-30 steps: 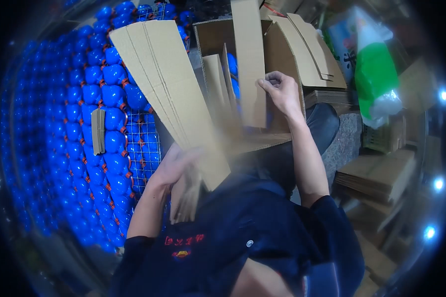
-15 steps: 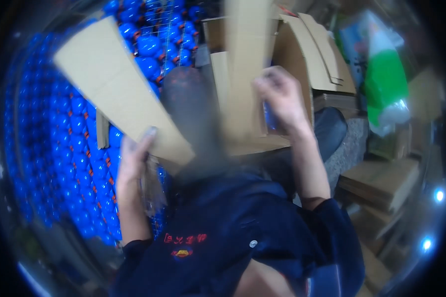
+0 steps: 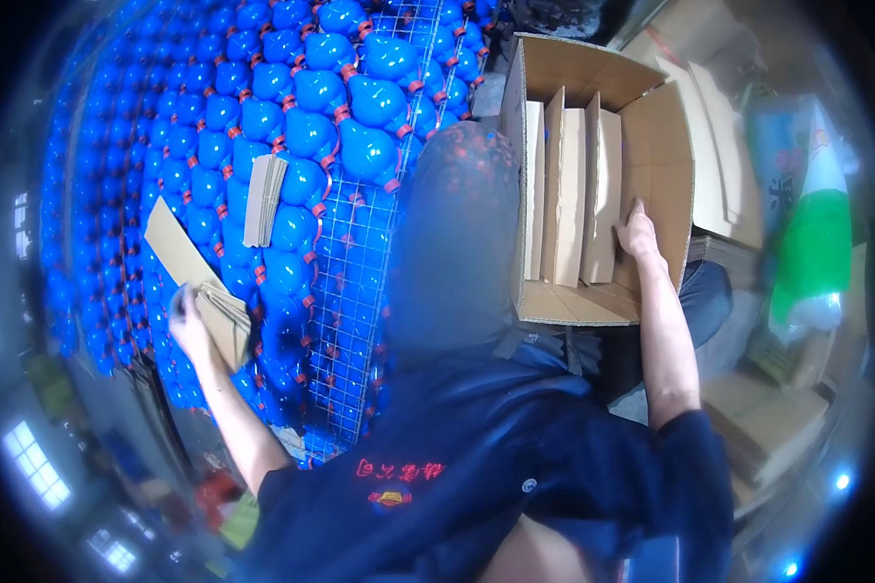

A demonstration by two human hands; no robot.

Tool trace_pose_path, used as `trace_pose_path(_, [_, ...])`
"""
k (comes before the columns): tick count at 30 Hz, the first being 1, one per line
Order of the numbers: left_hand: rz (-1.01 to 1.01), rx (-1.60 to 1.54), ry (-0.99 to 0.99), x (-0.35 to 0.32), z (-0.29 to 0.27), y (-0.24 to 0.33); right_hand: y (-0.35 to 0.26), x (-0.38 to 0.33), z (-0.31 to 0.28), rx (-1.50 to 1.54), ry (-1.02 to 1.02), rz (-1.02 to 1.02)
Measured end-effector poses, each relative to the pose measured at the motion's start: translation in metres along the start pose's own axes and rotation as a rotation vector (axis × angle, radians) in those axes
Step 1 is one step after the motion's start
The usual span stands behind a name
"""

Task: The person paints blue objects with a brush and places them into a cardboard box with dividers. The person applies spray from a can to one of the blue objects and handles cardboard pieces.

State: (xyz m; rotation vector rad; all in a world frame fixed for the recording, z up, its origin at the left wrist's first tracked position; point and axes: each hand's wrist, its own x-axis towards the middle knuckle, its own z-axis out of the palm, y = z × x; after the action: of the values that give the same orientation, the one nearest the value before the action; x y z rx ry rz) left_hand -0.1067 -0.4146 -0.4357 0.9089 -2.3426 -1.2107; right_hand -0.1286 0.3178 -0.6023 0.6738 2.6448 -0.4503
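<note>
Over glossy blue round bulbs (image 3: 369, 151), left hand (image 3: 192, 325) grasps flat tan cardboard strips (image 3: 224, 319). Right hand (image 3: 640, 236), grip unclear, inside open brown cardboard box (image 3: 659, 146), beside upright tan dividers (image 3: 605, 194). Navy shirt (image 3: 486, 418): red embroidered characters (image 3: 399, 469).

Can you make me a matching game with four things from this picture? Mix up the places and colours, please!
Things:
1. Left hand
2. Right hand
3. Plastic bag
4. Round things in rows

Places and colours:
A. Mostly green and white
B. Reaching into the open box
C. Shiny blue
D. At the tan cardboard pieces

Right pairs:
1-D, 2-B, 3-A, 4-C
</note>
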Motion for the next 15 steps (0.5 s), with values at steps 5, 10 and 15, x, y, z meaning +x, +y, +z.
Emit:
trace_pose_path(5, [0.285, 0.305, -0.96, -0.11, 0.169, 0.085, 0.021, 0.012, 0.006, 0.311, 0.222, -0.15])
trace_pose_path(10, [0.128, -0.12, -1.029, -0.081, 0.283, -0.028, -0.007, 0.0, -0.007, 0.378, 0.185, -0.197])
trace_pose_path(15, [-0.741, -1.074, -1.371, -0.082, 0.245, 0.025, -0.022, -0.025, -0.036, 0.557, 0.28, -0.246])
